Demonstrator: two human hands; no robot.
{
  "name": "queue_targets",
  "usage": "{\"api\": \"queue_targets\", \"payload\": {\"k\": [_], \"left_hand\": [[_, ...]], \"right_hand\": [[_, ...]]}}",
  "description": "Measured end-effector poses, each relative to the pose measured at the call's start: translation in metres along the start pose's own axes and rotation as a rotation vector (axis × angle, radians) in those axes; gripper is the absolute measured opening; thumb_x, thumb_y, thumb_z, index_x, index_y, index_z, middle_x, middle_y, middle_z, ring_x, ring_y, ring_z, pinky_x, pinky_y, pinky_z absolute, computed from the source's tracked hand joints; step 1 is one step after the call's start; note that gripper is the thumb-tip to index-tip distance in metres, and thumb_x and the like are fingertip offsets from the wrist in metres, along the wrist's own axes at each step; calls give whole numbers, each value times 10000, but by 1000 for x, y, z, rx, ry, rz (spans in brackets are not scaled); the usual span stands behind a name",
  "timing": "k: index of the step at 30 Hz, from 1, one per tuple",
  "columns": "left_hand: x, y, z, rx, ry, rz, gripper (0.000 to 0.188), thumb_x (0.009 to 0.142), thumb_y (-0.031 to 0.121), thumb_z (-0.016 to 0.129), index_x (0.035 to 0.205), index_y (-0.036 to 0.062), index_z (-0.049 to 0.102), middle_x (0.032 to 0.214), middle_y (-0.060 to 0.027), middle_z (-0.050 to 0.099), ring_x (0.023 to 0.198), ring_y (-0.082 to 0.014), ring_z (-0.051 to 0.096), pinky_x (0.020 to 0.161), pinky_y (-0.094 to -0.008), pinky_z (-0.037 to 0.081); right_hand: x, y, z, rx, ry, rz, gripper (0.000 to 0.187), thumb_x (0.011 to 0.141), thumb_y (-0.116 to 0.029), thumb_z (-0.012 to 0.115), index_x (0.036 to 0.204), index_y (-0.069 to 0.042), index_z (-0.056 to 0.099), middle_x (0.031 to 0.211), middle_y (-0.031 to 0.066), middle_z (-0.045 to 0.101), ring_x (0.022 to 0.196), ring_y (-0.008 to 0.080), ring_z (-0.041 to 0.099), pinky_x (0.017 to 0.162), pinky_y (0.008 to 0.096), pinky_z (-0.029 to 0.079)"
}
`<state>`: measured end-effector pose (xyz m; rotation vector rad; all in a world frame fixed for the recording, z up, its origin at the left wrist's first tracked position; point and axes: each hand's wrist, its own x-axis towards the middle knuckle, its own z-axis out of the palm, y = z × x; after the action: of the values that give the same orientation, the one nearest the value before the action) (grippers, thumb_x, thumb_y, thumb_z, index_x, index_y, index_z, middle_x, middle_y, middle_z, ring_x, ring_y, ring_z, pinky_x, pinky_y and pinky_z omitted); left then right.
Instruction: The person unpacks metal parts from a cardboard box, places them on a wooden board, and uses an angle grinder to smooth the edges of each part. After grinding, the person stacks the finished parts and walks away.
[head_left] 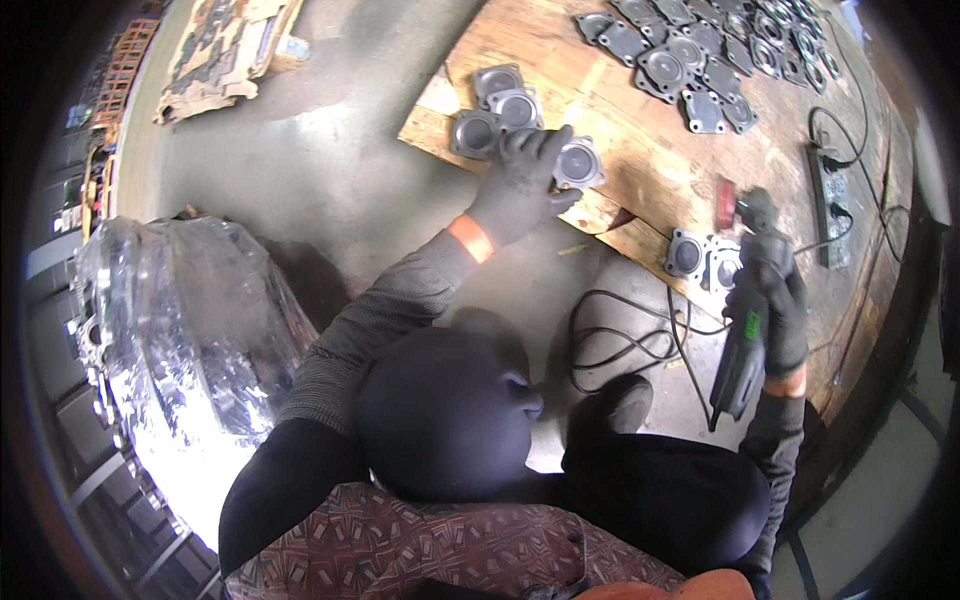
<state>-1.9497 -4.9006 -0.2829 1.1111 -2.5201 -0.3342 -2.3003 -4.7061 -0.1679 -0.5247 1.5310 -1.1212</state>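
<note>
My gloved left hand (520, 180) curves around the left edge of a round-faced metal flange cover (578, 164), fingers on its far side and thumb on its near side. The cover lies on the wooden table, close to its front edge. In my gloved right hand (782, 310) is an angle grinder (745, 350), closed around its dark body. A red guard or disc (726, 204) shows at the blurred far end of the grinder. Two more flange covers (686, 254) lie just left of the grinder, one partly hidden by it.
Three flange covers (475, 132) sit beside my left hand, at the table's left corner. Many more (664, 70) are piled at the back. A power strip (832, 215) lies at the right. Black cable (610, 340) loops below the table edge. A plastic-wrapped bundle (190, 320) stands at left.
</note>
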Motion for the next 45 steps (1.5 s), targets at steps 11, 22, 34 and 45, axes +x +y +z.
{"api": "queue_targets", "payload": {"k": [11, 22, 34, 45], "left_hand": [[-1, 36, 46, -325, 76, -110, 943, 768, 291, 991, 1568, 63, 549, 1363, -139, 680, 1336, -359, 584, 1161, -523, 438], [0, 34, 47, -272, 32, -85, 1117, 804, 383, 970, 1686, 36, 379, 1368, -150, 663, 1325, -366, 529, 1196, -521, 399], [1, 31, 50, -241, 55, -79, 1033, 789, 406, 978, 1620, 62, 470, 1348, -155, 641, 1274, -371, 573, 1126, -535, 453], [12, 21, -1, -1, -127, 54, 903, 897, 417, 885, 1634, 69, 495, 1546, -160, 559, 1419, -341, 531, 1165, -514, 447]], "right_hand": [[65, -11, 84, -816, -39, -120, 649, 866, -331, 937, 1338, -11, 626, 1135, 169, 809, 998, 246, 791, 899, 399, 630], [71, -25, 115, -766, -2, -66, 606, 895, -304, 908, 1337, 12, 638, 1116, 146, 820, 1013, 195, 772, 880, 367, 618], [55, -2, 81, -812, 35, -141, 612, 898, -376, 915, 1291, 8, 644, 1057, 173, 822, 988, 236, 801, 875, 395, 632], [39, 3, 45, -563, -3, -141, 574, 904, -292, 895, 1314, 9, 630, 1091, 138, 780, 945, 205, 757, 850, 372, 622]]}}
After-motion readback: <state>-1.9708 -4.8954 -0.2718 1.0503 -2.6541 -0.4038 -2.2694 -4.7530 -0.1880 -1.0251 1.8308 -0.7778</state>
